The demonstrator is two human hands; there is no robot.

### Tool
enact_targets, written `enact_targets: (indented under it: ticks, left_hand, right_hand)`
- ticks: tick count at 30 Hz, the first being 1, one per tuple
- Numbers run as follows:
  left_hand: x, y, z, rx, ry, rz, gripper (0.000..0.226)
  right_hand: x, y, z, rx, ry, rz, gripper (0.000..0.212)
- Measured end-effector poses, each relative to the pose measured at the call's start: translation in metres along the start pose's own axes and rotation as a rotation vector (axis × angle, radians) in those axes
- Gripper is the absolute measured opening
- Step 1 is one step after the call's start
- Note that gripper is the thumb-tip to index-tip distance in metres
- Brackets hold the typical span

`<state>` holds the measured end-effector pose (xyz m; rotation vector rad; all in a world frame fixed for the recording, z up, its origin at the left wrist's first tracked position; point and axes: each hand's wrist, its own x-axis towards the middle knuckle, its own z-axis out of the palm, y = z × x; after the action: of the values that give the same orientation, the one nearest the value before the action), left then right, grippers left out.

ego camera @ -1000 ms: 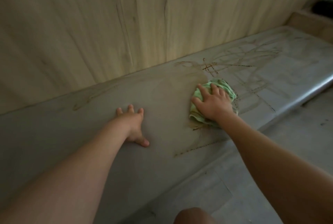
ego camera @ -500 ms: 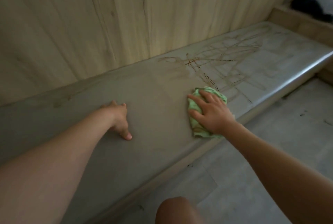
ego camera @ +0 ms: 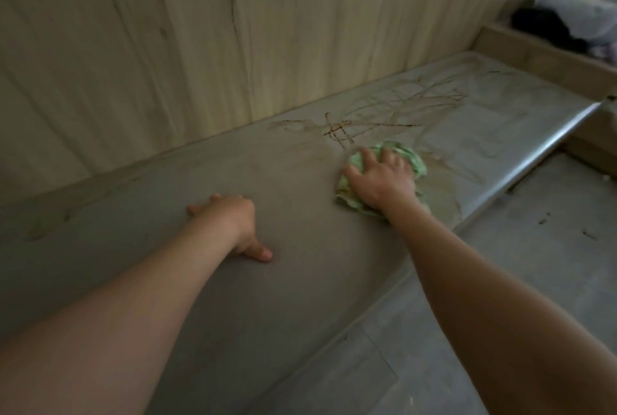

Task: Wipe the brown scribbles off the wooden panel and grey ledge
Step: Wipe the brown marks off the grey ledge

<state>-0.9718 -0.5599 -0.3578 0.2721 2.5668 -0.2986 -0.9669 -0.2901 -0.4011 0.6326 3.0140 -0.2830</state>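
A long grey ledge (ego camera: 300,247) runs below a pale wooden panel (ego camera: 233,33). Brown scribbles (ego camera: 394,117) cover the ledge's right part, darkest in a small cross-hatch just beyond the cloth. My right hand (ego camera: 380,180) presses flat on a crumpled light green cloth (ego camera: 410,157) lying on the ledge at the near edge of the scribbles, fingers spread. My left hand (ego camera: 230,221) rests on the bare ledge to the left, thumb pointing toward me, its fingers mostly hidden behind the knuckles. A faint brown smear shows on the ledge around and right of the cloth.
The ledge's rounded front edge (ego camera: 547,154) drops to a grey floor (ego camera: 500,297). A wooden box edge (ego camera: 534,57) closes the ledge's far right end, with dark and white bedding (ego camera: 567,13) behind it. Faint marks remain at the ledge's far left (ego camera: 50,224).
My right hand has slid the cloth away from the front edge, up toward the dark cross-hatch. The left hand stays planted on the ledge.
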Motion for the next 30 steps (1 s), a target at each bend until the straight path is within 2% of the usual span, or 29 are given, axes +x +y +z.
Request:
enact_targets:
  ticks: [2,5,7,10,13,15,17,18,20,21,23,26,28,30]
  left_hand:
    - [0.006,-0.003,0.002,-0.010,-0.011,0.006,0.123]
    - [0.011,-0.008,0.007,-0.023,-0.008,0.003,0.139]
    - [0.014,-0.010,0.008,-0.017,0.005,-0.005,0.141]
    - [0.018,-0.005,0.010,-0.028,-0.013,0.000,0.141]
    - [0.031,-0.005,0.015,-0.075,-0.029,-0.026,0.159]
    - [0.031,-0.001,0.010,-0.061,-0.061,-0.008,0.143]
    - [0.024,0.010,-0.002,-0.014,-0.089,0.021,0.119]
    - [0.024,0.015,-0.006,-0.001,-0.106,0.024,0.116]
    - [0.030,0.015,-0.010,-0.013,-0.158,-0.012,0.122]
    - [0.036,0.015,-0.008,-0.023,-0.181,-0.031,0.125]
    - [0.046,0.012,0.002,-0.086,-0.202,-0.067,0.130]
    - [0.050,0.011,0.016,-0.125,-0.178,-0.086,0.158]
    - [0.046,0.009,0.017,-0.163,-0.160,-0.104,0.156]
    - [0.039,0.010,0.013,-0.175,-0.157,-0.115,0.151]
  right_hand:
    - [-0.007,-0.038,0.010,-0.018,-0.021,-0.183,0.076]
    - [-0.014,-0.061,0.018,-0.035,-0.053,-0.482,0.072]
    - [-0.003,-0.047,0.013,-0.020,-0.074,-0.543,0.071]
    - [0.039,-0.015,0.000,-0.040,-0.041,-0.344,0.072]
    - [0.064,-0.028,-0.005,-0.009,0.007,-0.075,0.077]
    - [0.066,-0.065,0.000,0.018,-0.005,-0.075,0.081]
    - [0.057,-0.098,0.009,-0.024,-0.028,-0.302,0.080]
    - [0.052,-0.110,0.012,-0.051,-0.047,-0.463,0.078]
    - [0.054,-0.114,0.016,-0.063,-0.083,-0.691,0.071]
    - [0.063,-0.108,0.014,-0.059,-0.086,-0.721,0.069]
    - [0.093,-0.092,0.011,-0.048,-0.066,-0.618,0.070]
    - [0.137,-0.075,0.003,-0.028,0.011,-0.233,0.081]
    - [0.148,-0.092,0.006,-0.007,0.011,-0.076,0.090]
    - [0.146,-0.122,0.012,0.013,0.004,-0.027,0.094]
